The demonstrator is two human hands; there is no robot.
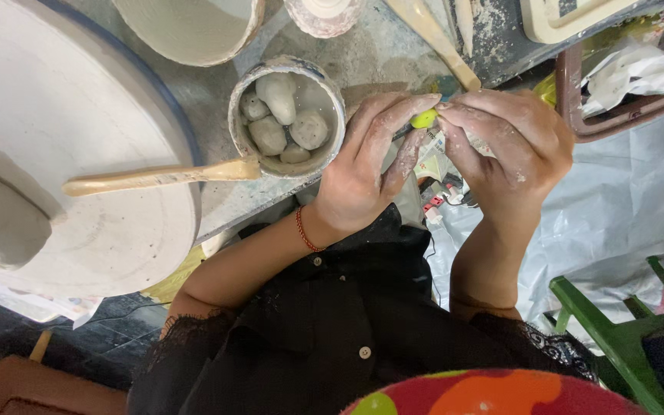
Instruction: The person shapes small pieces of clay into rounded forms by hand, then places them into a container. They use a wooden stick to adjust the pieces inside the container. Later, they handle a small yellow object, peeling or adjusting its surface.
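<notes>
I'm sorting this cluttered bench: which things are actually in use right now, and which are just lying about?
In use:
left hand
right hand
small yellow-green piece, pinched between both hands

Lying about:
cup of grey lumps
wooden stick
round white slab
green chair

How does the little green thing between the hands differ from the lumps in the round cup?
The small green piece is bright yellow-green; the lumps are dull grey. There is one green piece, pinched between the fingertips of the left hand and right hand, while several lumps lie loose in the cup. The green piece is smaller than any lump. Both look rounded.
</notes>
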